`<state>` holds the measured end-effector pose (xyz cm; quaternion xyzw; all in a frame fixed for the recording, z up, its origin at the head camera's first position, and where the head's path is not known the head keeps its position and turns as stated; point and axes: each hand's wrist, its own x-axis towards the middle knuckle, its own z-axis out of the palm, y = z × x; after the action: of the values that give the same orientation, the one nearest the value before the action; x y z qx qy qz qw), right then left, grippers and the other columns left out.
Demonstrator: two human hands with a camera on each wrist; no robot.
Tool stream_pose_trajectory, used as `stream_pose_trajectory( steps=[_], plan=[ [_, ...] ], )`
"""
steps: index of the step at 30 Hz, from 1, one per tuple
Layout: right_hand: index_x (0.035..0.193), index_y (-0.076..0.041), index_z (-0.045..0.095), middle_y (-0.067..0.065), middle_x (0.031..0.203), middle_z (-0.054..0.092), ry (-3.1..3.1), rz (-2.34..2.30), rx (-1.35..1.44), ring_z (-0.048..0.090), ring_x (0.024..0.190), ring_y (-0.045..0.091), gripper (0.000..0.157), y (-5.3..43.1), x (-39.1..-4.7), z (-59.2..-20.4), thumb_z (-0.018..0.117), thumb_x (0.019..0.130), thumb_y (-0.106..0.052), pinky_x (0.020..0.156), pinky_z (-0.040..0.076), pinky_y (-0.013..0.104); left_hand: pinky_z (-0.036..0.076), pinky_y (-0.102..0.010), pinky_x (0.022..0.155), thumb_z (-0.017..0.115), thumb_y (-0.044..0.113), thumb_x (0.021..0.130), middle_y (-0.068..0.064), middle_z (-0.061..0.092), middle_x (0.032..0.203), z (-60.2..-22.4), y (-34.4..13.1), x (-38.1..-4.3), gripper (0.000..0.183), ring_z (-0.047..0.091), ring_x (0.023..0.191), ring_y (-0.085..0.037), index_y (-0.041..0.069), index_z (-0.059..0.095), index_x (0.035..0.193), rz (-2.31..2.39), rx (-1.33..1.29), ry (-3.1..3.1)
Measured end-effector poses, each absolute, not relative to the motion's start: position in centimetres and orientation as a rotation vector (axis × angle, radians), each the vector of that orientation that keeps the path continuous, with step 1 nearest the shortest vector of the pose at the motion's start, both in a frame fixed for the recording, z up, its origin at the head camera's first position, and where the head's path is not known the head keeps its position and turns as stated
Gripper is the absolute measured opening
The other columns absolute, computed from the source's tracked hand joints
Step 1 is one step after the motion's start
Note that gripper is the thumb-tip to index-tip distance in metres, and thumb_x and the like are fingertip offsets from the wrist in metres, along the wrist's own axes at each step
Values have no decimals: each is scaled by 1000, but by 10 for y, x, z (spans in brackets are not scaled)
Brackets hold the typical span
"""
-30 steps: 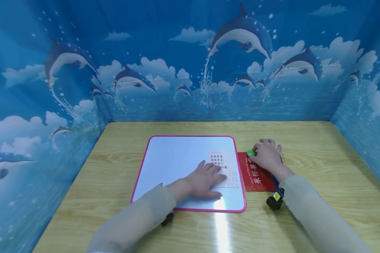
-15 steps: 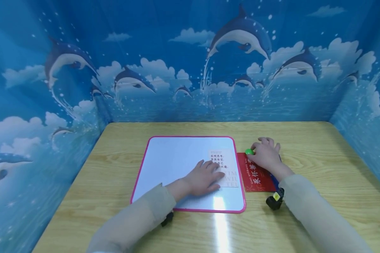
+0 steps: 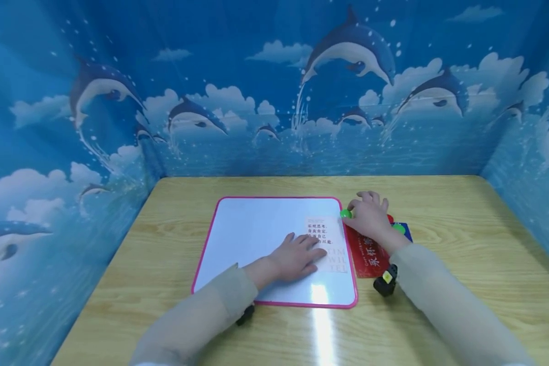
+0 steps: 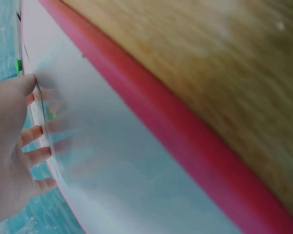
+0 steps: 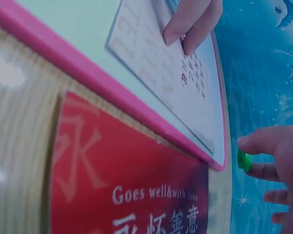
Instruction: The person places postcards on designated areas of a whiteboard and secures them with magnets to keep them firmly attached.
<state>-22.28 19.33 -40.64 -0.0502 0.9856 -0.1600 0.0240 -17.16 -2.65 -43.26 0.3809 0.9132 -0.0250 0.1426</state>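
A pale card with printed characters (image 3: 336, 260) lies on the right part of a pink-rimmed whiteboard (image 3: 256, 218). My left hand (image 3: 294, 258) rests on that card with its fingers spread and straight. In the right wrist view, a round green button magnet (image 5: 243, 160) is pinched between the thumb and forefinger of my right hand (image 5: 283, 161). From the head view, this hand hovers by the board's upper right edge, above a red card (image 3: 365, 260). That card lies beside the board, partly covered by the hand and forearm.
Right of my right hand lies a blue card or sheet (image 3: 408, 233), with another green round piece (image 3: 399, 228) and a red one (image 3: 390, 219) at it, partly hidden. Wood-grain table (image 3: 132, 254) surrounds the board. A dolphin-print curtain (image 3: 256, 127) encloses the back and sides.
My right hand has moved left with the green magnet, from over the red card to the whiteboard's edge. This uncovers the blue item and its round pieces. My left hand stays on the pale card.
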Motion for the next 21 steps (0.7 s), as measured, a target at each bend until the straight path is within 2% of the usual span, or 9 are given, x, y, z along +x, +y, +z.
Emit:
stream_pose_trajectory(
  steps=[21],
  plan=[
    [104,-3,67,27,143,34,3040,-497,-280,18,135,48,32,159,-238,-416,65,85,-29,105,8,70,26,-53,112,46,47,95,2,33,151,-435,-27,-174,50,30,140,-21,38,33,143,-94,1119,2639]
  ],
)
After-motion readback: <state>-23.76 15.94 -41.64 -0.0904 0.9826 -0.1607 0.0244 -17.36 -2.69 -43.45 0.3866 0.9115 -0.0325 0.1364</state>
